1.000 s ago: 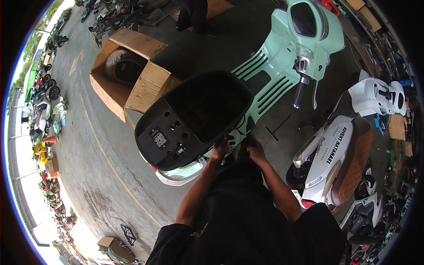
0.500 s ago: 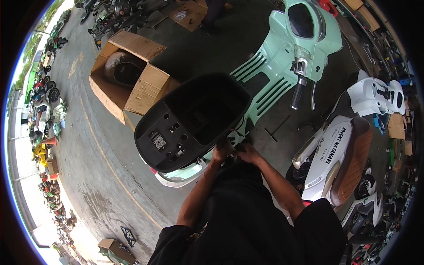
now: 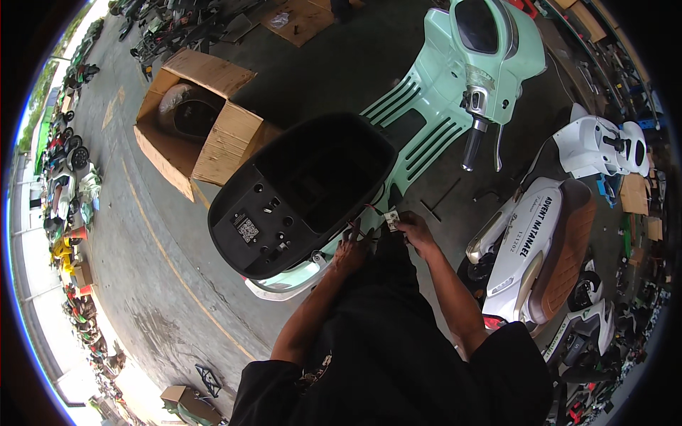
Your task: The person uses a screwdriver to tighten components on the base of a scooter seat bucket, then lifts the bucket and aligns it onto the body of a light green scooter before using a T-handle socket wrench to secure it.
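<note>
A mint-green scooter (image 3: 440, 96) carries a black under-seat storage bucket (image 3: 305, 177) with holes and a printed label at its rear. My right hand (image 3: 412, 228) pinches a small pale plastic part, apparently a connector (image 3: 391, 219), with thin wires (image 3: 374, 209) running to it from the bucket's right side. My left hand (image 3: 349, 247) is at the bucket's lower right edge, over the mint body, fingers curled on something I cannot make out among the wires. Both hands are close together, in front of my dark clothing.
An open cardboard box (image 3: 224, 142) holding a dark part stands left of the scooter. A white scooter (image 3: 515, 248) with brown seat stands right, near a metal bar (image 3: 440, 199). Scooters and parts line both sides. Another person's dark legs (image 3: 341, 8) show at the top edge.
My right hand has come up from beside my body and now holds the pale part out to the right of my left hand. The other person has moved toward the top edge.
</note>
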